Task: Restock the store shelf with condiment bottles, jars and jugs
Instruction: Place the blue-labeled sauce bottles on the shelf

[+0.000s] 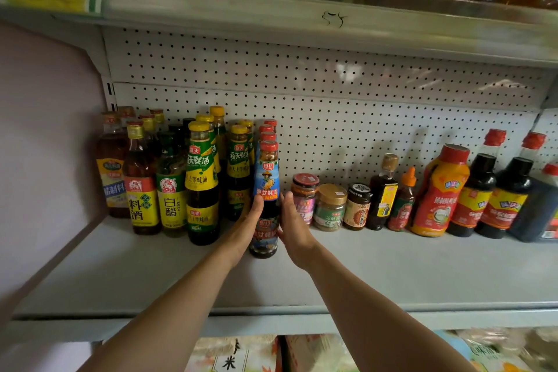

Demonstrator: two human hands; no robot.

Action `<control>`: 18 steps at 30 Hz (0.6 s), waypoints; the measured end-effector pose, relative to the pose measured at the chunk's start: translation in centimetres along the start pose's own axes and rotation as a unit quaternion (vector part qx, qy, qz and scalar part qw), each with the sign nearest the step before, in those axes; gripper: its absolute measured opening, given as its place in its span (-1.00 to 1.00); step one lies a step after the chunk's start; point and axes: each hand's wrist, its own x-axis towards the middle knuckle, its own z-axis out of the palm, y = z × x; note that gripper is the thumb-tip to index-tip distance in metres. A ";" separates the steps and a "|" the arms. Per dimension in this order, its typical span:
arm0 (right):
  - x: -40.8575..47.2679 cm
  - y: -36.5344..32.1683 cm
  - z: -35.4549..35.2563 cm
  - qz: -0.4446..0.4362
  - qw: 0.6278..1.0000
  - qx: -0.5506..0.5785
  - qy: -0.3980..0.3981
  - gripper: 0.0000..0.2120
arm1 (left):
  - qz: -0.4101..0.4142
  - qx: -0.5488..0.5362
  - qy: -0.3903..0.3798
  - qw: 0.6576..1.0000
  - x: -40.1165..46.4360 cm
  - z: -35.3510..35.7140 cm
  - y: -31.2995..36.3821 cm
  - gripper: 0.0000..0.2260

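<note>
While both hands (273, 223) flank the oyster-sauce bottle (265, 196), fingers straight | lower label partly hidden; contact unclear

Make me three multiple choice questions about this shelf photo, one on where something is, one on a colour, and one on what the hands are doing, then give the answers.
1. Where does the blue-label bottle between the hands stand?
A. At the front of a row of red-capped bottles
B. On the upper shelf
C. At the far right end of the shelf

2. What colour is the cap of the white vinegar bottle?
A. Red
B. Dark, near black
C. Orange

3. How are the left hand and right hand placed?
A. Both curled into fists away from the bottles
B. One lifts a jar
C. Straight fingers flank the bottle on either side

Answers: 1 A, since matching red caps line up behind it. 2 B, since its cap is dark among yellow ones. 3 C, since both palms face the bottle with fingers extended.
</note>
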 end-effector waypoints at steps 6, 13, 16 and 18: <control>0.1 0.6 -0.1 -0.007 1.000 0.006 0.008 -0.45 | 0.010 -0.017 0.010 1.000 -0.2 0.6 0.2 -0.59; -0.2 0.2 -0.4 0.015 0.999 -0.024 0.016 -0.51 | 0.016 -0.034 0.008 0.999 0.0 0.8 0.0 -0.46; -0.6 -0.5 -1.3 0.016 0.999 -0.050 0.015 -0.57 | 0.004 -0.045 0.051 0.998 -0.2 1.3 0.0 -0.42; -0.8 -1.1 -2.2 0.007 0.999 -0.037 0.032 -0.49 | 0.019 -0.031 0.083 0.996 -0.5 1.8 0.1 -0.38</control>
